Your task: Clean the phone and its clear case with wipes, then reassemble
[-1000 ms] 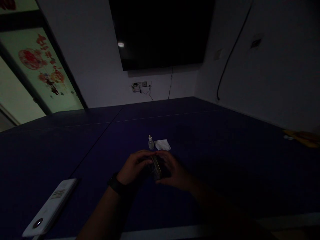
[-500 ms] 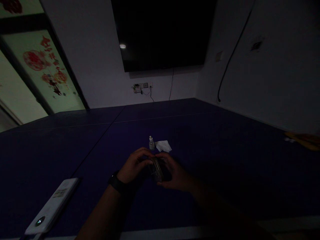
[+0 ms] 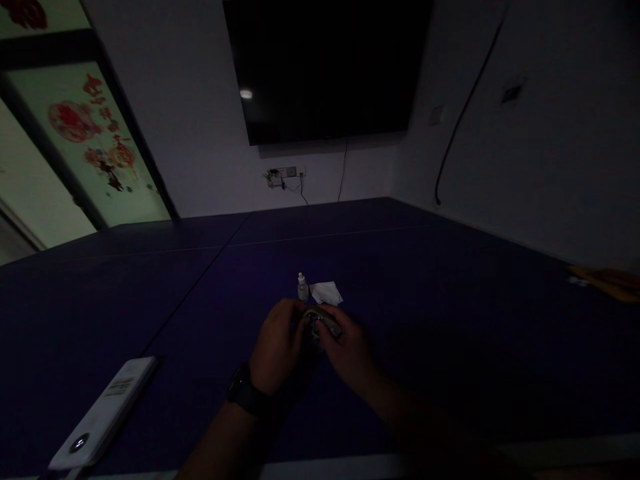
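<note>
Over the dark blue table, my left hand [image 3: 276,347] and my right hand [image 3: 354,353] meet around a small dark object [image 3: 325,319] with a brownish edge and a shiny inner part; its kind is too dim to make out. Fingers of the left hand close on its left end, with a black watch on that wrist. The right thumb presses on the object's near side while the other fingers wrap behind it. Just beyond the hands stand a small clear dropper bottle [image 3: 303,289] with a white top and, beside it, a white piece of tissue or cloth [image 3: 326,293].
A long white device [image 3: 107,410] with a round, shiny button lies at the table's left front. Something yellow [image 3: 607,283] rests by the right wall. Behind the blue table [image 3: 200,373] hang a large dark screen [image 3: 330,67] and wall sockets [image 3: 287,173] with cables.
The object has been turned from nearly upright to a slant, showing its shiny inner part. My left hand has rotated, fingers pointing more forward, and the right thumb has moved up onto the object.
</note>
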`<state>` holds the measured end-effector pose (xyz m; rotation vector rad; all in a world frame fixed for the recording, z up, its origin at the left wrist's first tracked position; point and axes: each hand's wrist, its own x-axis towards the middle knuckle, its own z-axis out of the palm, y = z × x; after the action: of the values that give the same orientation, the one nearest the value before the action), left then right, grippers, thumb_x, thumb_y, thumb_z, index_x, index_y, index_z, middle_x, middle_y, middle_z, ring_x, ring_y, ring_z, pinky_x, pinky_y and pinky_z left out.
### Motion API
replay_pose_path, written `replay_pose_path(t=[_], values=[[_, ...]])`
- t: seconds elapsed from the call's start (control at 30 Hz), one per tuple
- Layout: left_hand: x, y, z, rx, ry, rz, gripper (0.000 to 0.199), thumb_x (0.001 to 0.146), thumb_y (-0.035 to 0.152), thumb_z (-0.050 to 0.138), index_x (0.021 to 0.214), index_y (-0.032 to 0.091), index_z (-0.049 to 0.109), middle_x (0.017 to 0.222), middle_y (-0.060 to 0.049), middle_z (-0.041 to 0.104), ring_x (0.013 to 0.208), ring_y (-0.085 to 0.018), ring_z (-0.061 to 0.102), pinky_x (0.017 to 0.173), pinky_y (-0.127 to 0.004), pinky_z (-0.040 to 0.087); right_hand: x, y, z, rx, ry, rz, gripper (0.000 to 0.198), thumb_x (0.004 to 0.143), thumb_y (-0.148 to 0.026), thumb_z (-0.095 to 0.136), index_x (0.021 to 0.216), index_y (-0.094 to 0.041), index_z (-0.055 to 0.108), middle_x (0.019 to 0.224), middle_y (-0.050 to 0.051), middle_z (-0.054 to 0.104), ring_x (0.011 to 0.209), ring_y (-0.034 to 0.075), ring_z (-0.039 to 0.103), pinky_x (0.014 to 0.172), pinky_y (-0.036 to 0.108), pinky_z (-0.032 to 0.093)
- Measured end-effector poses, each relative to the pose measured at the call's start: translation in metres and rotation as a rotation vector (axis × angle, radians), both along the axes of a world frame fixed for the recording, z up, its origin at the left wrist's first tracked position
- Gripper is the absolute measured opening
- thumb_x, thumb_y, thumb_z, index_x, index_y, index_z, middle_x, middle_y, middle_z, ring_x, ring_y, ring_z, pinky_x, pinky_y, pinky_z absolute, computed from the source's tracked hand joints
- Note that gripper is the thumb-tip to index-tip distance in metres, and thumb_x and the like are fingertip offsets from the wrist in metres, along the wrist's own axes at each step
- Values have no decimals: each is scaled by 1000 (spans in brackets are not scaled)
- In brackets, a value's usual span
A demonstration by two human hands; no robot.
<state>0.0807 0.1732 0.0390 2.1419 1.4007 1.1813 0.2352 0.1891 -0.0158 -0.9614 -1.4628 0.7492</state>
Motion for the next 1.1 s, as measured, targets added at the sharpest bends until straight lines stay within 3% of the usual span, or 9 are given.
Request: replay_pose_path(t=[0.13,0.37,0.57,0.77,1.1], values=[[1,2,-1,-9,1,-24,13,99,29,51,102,21,61,104,-9,69,99,-23,65,90,-39,50,-3,-2,1,4,-1,-14,22,91,-28,62,111,-27,72,100,4,81,88,22,78,77,36,66],[-2,4,-3,26,-27,-60,11,98,29,54,105,21,59,103,-7,66,96,-21,63,87,-36,49,-1,4,-4,65,53,37,30,91,-25,61,120,-28,63,114,6,76,105,23,74,89,40,63],[6,-4,0,107,45,6,14,102,27,49,105,21,61,102,-8,66,95,-21,63,86,-35,49,2,4,-1,56,-9,-29,11,92,-30,59,102,-24,61,93,4,73,87,22,72,76,35,60],[14,-15,4,90,125,81,10,99,18,49,101,19,58,100,-10,67,93,-24,62,81,-37,50,-1,1,4,23,21,-81,12,88,-31,62,96,-23,61,88,4,73,81,21,71,69,31,57],[14,-22,-2,68,28,97,10,98,16,48,103,19,56,98,-9,64,92,-24,61,82,-39,50,2,-9,15,-28,-91,-51,7,88,-28,61,94,-24,63,91,3,72,86,21,71,76,34,57]])
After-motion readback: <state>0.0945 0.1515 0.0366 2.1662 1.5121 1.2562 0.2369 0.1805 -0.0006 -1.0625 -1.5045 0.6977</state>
